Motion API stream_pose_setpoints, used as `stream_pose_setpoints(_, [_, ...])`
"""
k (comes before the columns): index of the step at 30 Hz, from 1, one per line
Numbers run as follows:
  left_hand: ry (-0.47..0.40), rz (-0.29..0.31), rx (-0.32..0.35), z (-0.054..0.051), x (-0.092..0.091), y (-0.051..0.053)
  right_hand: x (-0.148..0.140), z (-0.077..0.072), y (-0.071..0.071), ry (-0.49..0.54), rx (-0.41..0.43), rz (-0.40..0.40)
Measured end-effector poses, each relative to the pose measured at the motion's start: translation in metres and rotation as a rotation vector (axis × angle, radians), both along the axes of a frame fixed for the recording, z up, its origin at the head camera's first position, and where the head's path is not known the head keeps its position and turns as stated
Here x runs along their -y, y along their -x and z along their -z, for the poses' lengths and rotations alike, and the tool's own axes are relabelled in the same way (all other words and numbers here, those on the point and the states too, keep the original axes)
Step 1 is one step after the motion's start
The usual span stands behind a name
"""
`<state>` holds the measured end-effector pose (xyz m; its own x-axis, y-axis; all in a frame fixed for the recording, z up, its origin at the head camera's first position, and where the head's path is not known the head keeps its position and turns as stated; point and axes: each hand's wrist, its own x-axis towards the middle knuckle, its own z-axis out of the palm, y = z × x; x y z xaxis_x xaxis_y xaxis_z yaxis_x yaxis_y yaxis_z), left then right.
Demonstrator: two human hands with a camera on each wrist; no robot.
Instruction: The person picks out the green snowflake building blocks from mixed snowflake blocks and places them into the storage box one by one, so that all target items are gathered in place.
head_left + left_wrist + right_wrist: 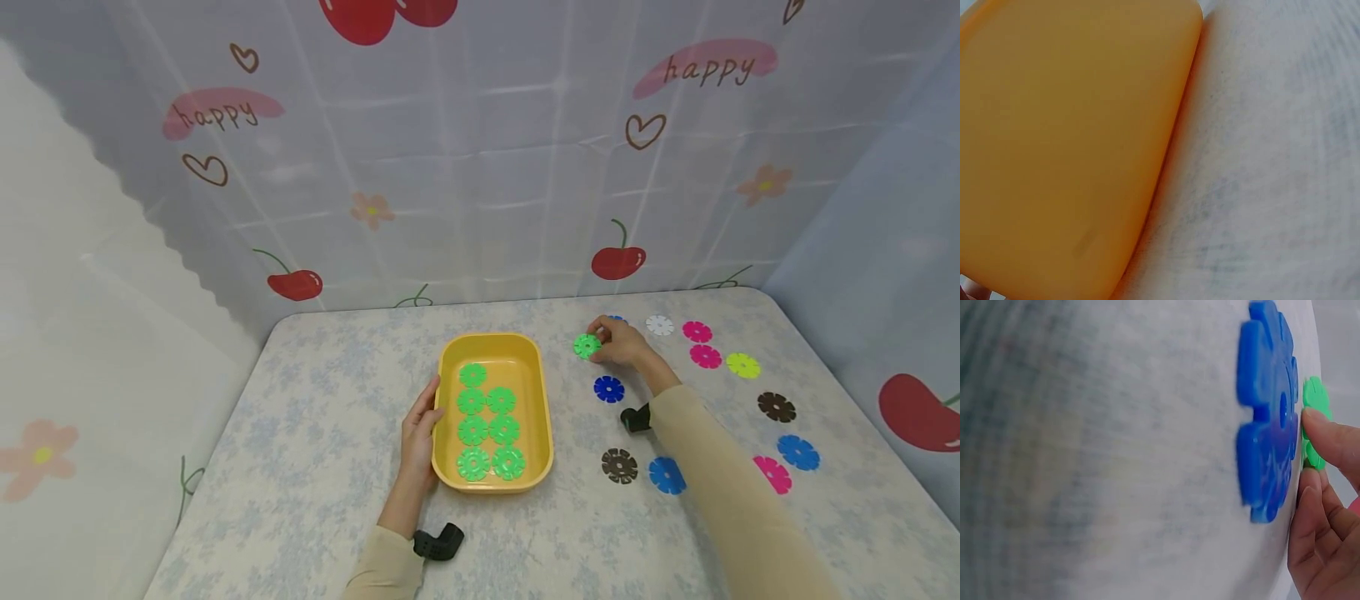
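Note:
My left hand (417, 435) grips the left side of a yellow plastic tray (527, 375), its thumb over the rim; the left wrist view mostly shows the tray's outer wall (1072, 137). Inside the tray lie several green snowflake discs (503, 429), roughly in two columns. To the right of the tray, my right hand (619, 343) pinches another green snowflake disc (586, 347) between thumb and fingers, close to the tabletop. A dark blue disc (609, 389) lies just nearer than that hand. Another blue disc (617, 318) is partly hidden behind it.
On the right of the table (315, 433) lie more discs: white (660, 325), pink (697, 332), yellow-green (743, 365), brown (619, 466) and light blue (798, 452). A printed curtain (480, 167) hangs along the table's far edge.

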<state>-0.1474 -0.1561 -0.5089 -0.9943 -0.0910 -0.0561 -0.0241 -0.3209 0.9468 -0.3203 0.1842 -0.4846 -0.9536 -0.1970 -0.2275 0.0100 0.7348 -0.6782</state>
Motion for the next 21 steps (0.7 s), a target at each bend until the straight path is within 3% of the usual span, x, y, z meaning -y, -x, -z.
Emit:
stream_pose_setpoints(6, [-0.005, 0.007, -0.005, 0.0012, -0.0005, -0.0005, -0.0035, -0.0014, -0.0001, -0.019, -0.023, -0.012])
stream_pose_setpoints(15, [0.011, 0.009, -0.017, 0.0002, 0.0, 0.0009, -0.0085, -0.006, -0.0016, 0.102, -0.023, 0.017])
stream_pose_setpoints(21, [0.017, 0.008, -0.015, 0.0004, 0.0008, 0.0002, -0.0097, -0.0053, -0.001, 0.117, -0.015, 0.047])
